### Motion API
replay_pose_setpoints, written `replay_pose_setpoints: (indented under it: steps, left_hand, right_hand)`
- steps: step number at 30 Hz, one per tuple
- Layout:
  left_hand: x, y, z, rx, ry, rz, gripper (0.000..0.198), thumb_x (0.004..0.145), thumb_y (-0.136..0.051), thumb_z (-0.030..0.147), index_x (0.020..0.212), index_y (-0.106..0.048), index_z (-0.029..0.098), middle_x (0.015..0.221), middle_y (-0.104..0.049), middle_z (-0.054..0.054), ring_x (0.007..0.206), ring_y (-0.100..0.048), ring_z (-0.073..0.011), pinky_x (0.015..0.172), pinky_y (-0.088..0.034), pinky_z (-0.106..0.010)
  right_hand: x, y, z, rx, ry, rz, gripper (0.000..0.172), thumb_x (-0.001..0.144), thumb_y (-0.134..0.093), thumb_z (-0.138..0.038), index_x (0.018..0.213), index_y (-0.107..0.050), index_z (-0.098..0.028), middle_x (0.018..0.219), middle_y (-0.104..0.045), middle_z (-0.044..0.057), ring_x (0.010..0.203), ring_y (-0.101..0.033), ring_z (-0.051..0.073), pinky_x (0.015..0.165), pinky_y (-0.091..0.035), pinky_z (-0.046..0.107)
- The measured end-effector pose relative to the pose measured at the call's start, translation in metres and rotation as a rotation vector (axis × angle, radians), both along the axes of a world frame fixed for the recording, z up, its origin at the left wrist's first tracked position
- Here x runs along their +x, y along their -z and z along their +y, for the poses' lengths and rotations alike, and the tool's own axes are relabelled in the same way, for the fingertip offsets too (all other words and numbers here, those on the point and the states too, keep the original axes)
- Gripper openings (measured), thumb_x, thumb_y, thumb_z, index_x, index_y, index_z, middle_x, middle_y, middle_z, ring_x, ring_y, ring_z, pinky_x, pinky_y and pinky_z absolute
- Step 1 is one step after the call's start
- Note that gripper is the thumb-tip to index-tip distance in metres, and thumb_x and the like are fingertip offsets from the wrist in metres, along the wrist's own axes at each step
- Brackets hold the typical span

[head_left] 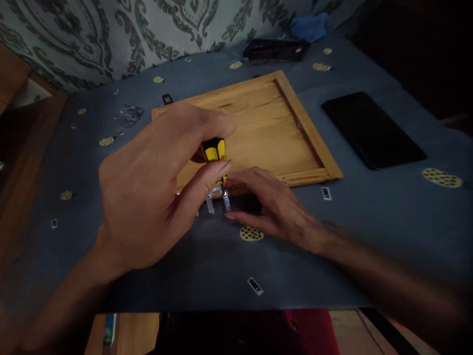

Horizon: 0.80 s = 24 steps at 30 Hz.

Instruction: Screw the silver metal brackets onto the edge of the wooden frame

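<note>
My left hand [148, 187] is closed around the handle of a yellow-and-black screwdriver [215, 149], held upright with its lower end over a metal hinge [218, 195]. The hinge sits at the near edge of a framed wooden panel [258, 118], with two prongs sticking out toward me. From the right, my right hand [271, 204] pinches the hinge, forefinger above and thumb against a prong's lower end. The screwdriver's tip and any screw beneath it are too small to make out.
A black phone [373, 129] lies right of the panel on the blue patterned cloth [177, 286]. Dark eyeglasses [275, 51] and a blue cloth [309, 27] are at the back. Small metal pieces [131, 116] lie left of the panel, near a dark ring-shaped piece [167, 99].
</note>
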State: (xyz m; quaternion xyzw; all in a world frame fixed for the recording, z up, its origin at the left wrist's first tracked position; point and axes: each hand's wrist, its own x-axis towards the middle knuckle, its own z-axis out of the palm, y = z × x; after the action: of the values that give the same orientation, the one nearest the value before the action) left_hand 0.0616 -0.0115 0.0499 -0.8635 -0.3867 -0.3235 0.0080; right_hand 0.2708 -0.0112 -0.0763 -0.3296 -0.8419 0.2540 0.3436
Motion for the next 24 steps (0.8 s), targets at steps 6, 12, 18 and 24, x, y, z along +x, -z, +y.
replay_pose_setpoints:
  steps: [6,12,18,24]
  left_hand:
    - [-0.002,0.007,0.0,0.084,-0.053,0.045,0.014,0.098,-0.059,0.023,0.104,-0.071,0.021,0.085,-0.077,-0.001,0.089,-0.077,-0.0207,0.086,-0.062,-0.032]
    - [-0.002,0.011,0.0,0.058,-0.071,0.022,0.02,0.1,-0.058,0.032,0.102,-0.074,0.02,0.069,-0.069,-0.001,0.089,-0.077,-0.0228,0.086,-0.062,-0.034]
    - [-0.003,0.009,0.0,0.072,-0.004,0.044,0.015,0.102,-0.061,0.024,0.106,-0.072,0.015,0.095,-0.08,-0.006,0.098,-0.078,-0.022,0.093,-0.06,-0.031]
    - [-0.004,0.003,-0.001,0.094,0.074,0.032,0.015,0.098,-0.064,0.011,0.105,-0.066,0.023,0.105,-0.079,0.005,0.094,-0.076,-0.0133,0.084,-0.059,-0.023]
  right_hand:
    - [0.001,0.0,0.0,0.012,-0.007,-0.015,0.053,0.093,-0.078,-0.034,0.139,-0.056,-0.019,0.118,-0.074,0.011,0.111,-0.07,0.031,0.095,-0.058,0.049]
    - [0.001,0.002,0.001,0.014,-0.004,-0.006,0.05,0.094,-0.076,-0.038,0.138,-0.057,-0.021,0.122,-0.073,0.012,0.112,-0.069,0.031,0.096,-0.058,0.05]
    - [0.0,0.001,0.001,0.026,-0.006,-0.006,0.051,0.094,-0.076,-0.035,0.138,-0.057,-0.018,0.122,-0.073,0.013,0.112,-0.069,0.031,0.095,-0.058,0.049]
    - [0.0,0.003,0.001,0.051,-0.001,0.0,0.053,0.093,-0.077,-0.034,0.139,-0.055,-0.016,0.118,-0.074,0.013,0.11,-0.07,0.03,0.094,-0.058,0.048]
